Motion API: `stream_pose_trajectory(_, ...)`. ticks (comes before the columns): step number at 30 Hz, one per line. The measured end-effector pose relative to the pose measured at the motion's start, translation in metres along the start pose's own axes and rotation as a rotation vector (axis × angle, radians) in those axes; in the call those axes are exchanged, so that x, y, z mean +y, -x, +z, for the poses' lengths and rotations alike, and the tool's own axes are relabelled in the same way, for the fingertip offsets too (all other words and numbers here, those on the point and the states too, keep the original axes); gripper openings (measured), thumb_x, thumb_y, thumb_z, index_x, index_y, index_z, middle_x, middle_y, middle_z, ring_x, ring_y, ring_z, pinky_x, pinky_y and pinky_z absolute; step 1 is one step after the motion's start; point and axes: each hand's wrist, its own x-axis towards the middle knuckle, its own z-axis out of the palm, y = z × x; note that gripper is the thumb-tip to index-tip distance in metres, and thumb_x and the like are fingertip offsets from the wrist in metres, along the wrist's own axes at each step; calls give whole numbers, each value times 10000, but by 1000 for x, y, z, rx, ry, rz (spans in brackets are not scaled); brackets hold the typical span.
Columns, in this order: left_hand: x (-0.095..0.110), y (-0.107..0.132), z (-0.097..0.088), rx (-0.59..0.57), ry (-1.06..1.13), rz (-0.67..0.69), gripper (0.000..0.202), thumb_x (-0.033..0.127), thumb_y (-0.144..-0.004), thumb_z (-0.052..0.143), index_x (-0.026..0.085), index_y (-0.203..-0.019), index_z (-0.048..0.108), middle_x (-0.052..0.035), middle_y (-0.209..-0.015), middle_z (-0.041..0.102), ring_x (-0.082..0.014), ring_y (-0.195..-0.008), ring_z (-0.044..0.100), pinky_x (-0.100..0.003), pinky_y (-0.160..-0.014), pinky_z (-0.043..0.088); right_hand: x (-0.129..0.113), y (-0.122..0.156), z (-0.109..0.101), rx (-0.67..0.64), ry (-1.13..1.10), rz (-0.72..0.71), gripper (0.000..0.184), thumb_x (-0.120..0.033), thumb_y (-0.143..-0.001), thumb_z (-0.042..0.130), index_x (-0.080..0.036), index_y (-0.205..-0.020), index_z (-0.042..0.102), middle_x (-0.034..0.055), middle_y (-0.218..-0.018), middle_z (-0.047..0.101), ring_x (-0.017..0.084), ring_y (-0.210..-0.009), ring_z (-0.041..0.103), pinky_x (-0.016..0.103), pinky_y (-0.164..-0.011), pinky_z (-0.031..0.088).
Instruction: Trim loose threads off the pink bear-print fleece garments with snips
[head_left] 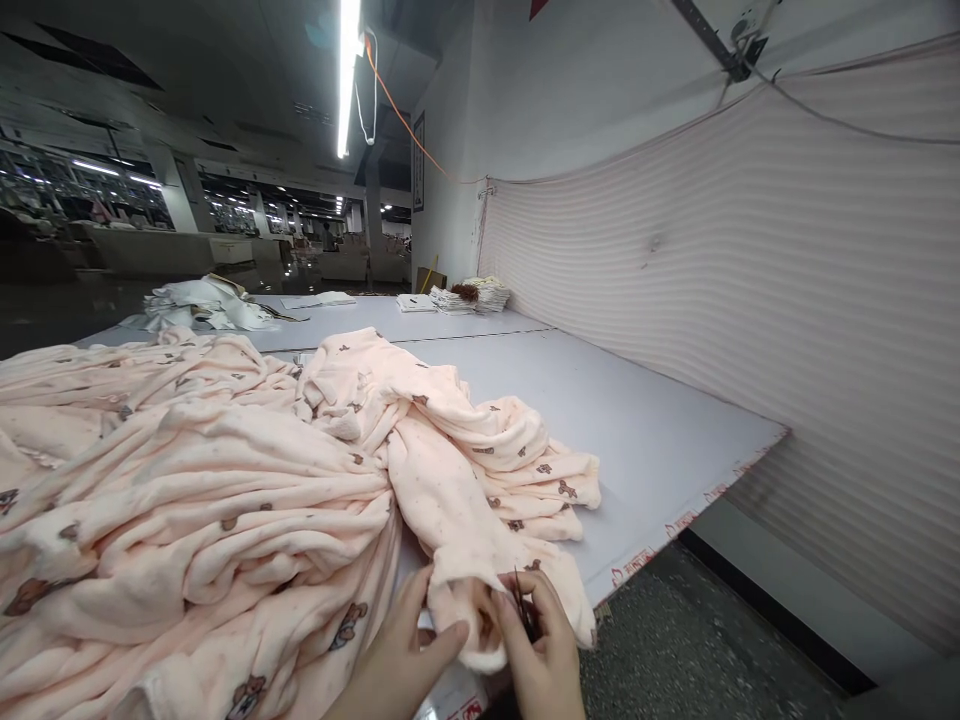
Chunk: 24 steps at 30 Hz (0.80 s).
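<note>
A pale pink fleece garment (442, 490) with small brown bear prints lies on the table, and one tube-like end, apparently a sleeve, points toward me. My left hand (412, 640) grips the left side of its open cuff (484, 660), thumb at the opening and fingers behind the cloth. At the cuff's right edge is my right hand (541, 645), with the thumb pressed toward the fingers. Held in it are slim dark thread snips (529, 612), points upward, partly hidden by the fingers. The opening between my hands shows the cloth's inside.
More pink fleece (187, 500) is heaped across the left of the table (637, 420). Farther back lie a white cloth pile (202, 305) and folded stacks (454, 300). The table's right edge drops to a dark speckled floor (675, 630); a striped cloth sheet (720, 250) hangs along the wall.
</note>
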Motion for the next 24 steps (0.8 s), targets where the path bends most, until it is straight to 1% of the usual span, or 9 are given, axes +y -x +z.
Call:
stream_pose_trajectory(3, 12, 2, -7, 91, -414, 264, 663, 218, -745, 604, 255, -1371, 391, -100, -1456, 381, -298, -1339, 323, -452, -1064, 330, -5, -11, -11, -203, -35, -47, 156, -348, -858, 578, -208, -837, 641, 5, -773, 582, 169, -768, 579, 233, -699, 446)
stream_pose_trajectory(6, 25, 0, -7, -159, -442, 253, 466, 184, -769, 568, 276, -1226, 567, -60, -1326, 543, -251, -1244, 457, -372, -1059, 335, -14, -21, -18, -336, 24, -81, 166, -352, -874, 558, -207, -839, 633, 12, -789, 584, 173, -773, 577, 239, -694, 448)
stream_pose_trajectory(8, 25, -4, -2, -192, -329, 132, 282, 221, -789, 563, 232, -1059, 644, -52, -1108, 659, -231, -1065, 574, -323, -937, 426, -17, -19, -18, -260, 157, -115, 174, -369, -867, 569, -211, -798, 595, 12, -782, 576, 175, -759, 570, 243, -685, 444)
stream_pose_trajectory(11, 17, -9, 7, -5, -117, 10, 208, 355, -835, 525, 189, -938, 597, -22, -854, 658, -197, -818, 593, -275, -722, 462, -12, -3, -15, -91, 376, -120, 226, -437, -795, 634, -227, -802, 550, 1, -765, 544, 180, -686, 557, 244, -606, 430)
stream_pose_trajectory(14, 8, -10, 12, 154, -5, 0, 295, 478, -833, 513, 200, -932, 537, 9, -780, 612, -170, -720, 548, -248, -641, 441, 3, 14, -10, -33, 433, -52, 250, -466, -769, 634, -237, -815, 543, -2, -771, 558, 180, -646, 571, 242, -571, 429)
stream_pose_trajectory(17, 1, -6, 11, 148, -35, 28, 271, 464, -831, 505, 213, -929, 529, 3, -793, 612, -188, -743, 577, -270, -660, 473, 17, 15, -11, -25, 281, 52, 244, -460, -806, 597, -228, -764, 536, -4, -735, 601, 177, -675, 602, 228, -623, 457)
stream_pose_trajectory(19, -3, -3, 9, 102, -223, 113, 176, 348, -794, 538, 214, -907, 558, -30, -865, 628, -228, -836, 604, -323, -726, 504, 19, 9, -14, 3, 170, 48, 195, -411, -834, 574, -220, -793, 567, 0, -742, 629, 171, -698, 614, 214, -643, 464)
stream_pose_trajectory(22, -7, 1, 6, 61, -555, 344, 382, 183, -718, 571, 207, -1099, 572, -117, -1171, 595, -292, -1116, 544, -428, -936, 465, 13, 1, -19, 40, 91, -99, 93, -300, -837, 565, -221, -853, 612, 4, -789, 642, 159, -714, 612, 203, -652, 464)
stream_pose_trajectory(24, -6, 3, 6, 25, -615, 472, 487, 166, -749, 551, 206, -1233, 519, -139, -1285, 548, -279, -1202, 501, -419, -1008, 426, 8, 1, -22, 33, 66, -199, 64, -241, -831, 563, -232, -866, 615, 0, -812, 636, 153, -737, 607, 201, -678, 463)
